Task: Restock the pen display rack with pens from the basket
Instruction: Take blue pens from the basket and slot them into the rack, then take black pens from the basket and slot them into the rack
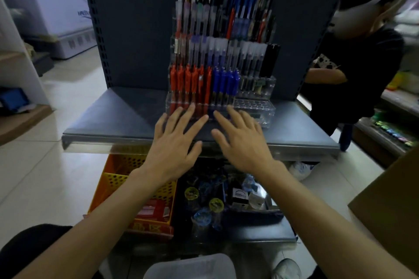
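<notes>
Shop aisle: a grey shelf carries a clear pen display rack of upright pens.
Left hand and right hand are spread at the rack's near edge, fingers straight, holding nothing. The yellow basket sits below the shelf, near-left, nearer the left hand.

No legible text, box label blurred, freezer logo blurred
</notes>
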`<state>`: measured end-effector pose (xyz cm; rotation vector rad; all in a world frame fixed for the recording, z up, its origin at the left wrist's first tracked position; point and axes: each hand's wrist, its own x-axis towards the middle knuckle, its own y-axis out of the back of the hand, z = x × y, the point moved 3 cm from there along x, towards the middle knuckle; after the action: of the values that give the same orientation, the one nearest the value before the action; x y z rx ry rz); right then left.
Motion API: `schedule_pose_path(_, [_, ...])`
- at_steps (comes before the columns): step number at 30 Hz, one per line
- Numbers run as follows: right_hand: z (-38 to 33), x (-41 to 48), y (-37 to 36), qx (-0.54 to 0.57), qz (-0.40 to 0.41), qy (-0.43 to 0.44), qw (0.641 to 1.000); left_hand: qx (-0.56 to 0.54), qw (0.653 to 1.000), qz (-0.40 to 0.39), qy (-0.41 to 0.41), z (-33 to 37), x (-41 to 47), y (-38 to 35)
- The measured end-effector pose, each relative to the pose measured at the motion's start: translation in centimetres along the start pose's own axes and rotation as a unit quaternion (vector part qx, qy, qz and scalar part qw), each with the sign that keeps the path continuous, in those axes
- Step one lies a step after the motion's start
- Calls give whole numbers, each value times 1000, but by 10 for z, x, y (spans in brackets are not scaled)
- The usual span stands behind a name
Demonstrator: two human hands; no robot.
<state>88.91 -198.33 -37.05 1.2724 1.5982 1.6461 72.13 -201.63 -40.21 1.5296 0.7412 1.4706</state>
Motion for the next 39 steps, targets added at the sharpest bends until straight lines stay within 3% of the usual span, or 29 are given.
schedule_pose_path(8, [-28, -63, -22, 24, -34, 52, 998, 20, 998, -62, -13, 2, -42, 21])
schedule_pose_path(15, [-35, -123, -79, 47, -122, 27, 991, 12, 987, -146, -67, 15, -122, -16])
schedule_pose_path(24, [-34, -179, -171, 42, -284, 15, 958, 0, 930, -355, -99, 9, -212, -104])
schedule_pose_path(28, [-26, -195, -208, 51, -352, -1, 935, 34, 907, -394, -144, 4, -238, -138])
schedule_pose_path(34, [-8, -212, -249, 53, -436, -25, 898, -46, 884, -454, -101, 10, -244, -183])
schedule_pose_path(39, [3, -224, -280, 61, -454, -11, 889, -89, 854, -505, -88, 23, -259, -227])
